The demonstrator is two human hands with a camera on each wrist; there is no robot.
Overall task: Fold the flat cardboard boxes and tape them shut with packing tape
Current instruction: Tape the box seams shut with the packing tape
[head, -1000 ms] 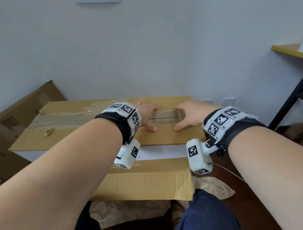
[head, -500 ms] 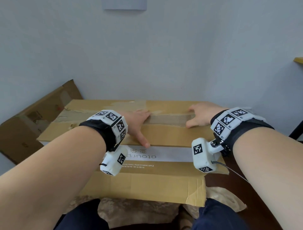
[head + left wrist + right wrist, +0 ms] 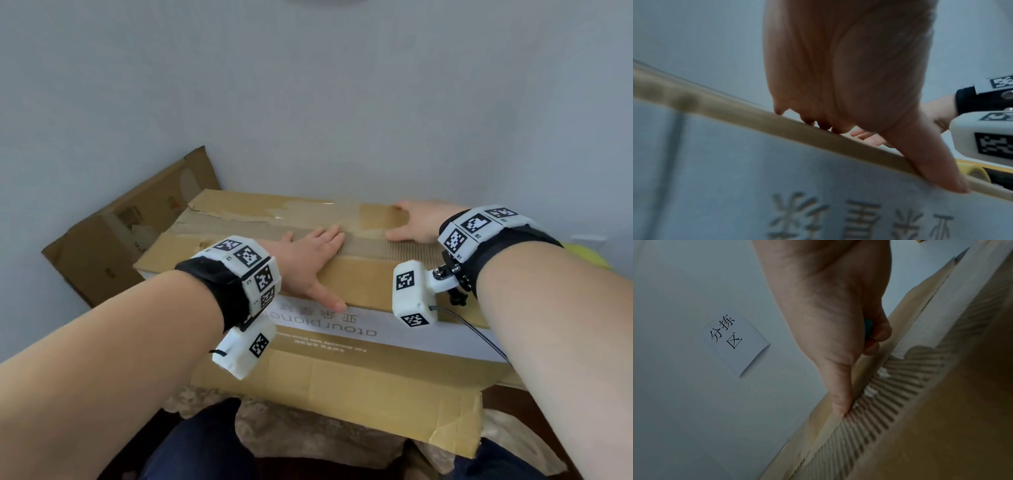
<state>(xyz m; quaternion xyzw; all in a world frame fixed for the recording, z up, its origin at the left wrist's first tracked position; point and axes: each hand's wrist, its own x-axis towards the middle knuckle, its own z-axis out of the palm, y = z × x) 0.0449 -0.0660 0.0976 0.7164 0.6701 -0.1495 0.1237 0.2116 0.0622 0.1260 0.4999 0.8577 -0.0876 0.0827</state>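
Observation:
A brown cardboard box (image 3: 359, 284) with a white printed band lies in front of me, its top flaps folded down. Glossy tape covers part of the centre seam, and a strip of bare corrugation (image 3: 376, 245) shows there. My left hand (image 3: 308, 260) lies flat on the near flap with straight fingers, its thumb (image 3: 937, 170) at the front edge. My right hand (image 3: 418, 222) rests on the seam further right, its thumb (image 3: 838, 394) pressing the torn strip. In the right wrist view its fingers curl round a small teal object (image 3: 868, 327). A yellow tape roll (image 3: 976, 172) sits beyond the box.
Another brown cardboard box (image 3: 120, 246) leans against the wall at back left. Crumpled brown paper (image 3: 308, 435) lies under the near flap, above my knees in dark trousers (image 3: 205, 445). A white paper sign (image 3: 735, 340) hangs on the grey wall.
My hands have slid apart along the seam, the left one to the left and the right one to the right. The head view has shifted, so the box sits further right.

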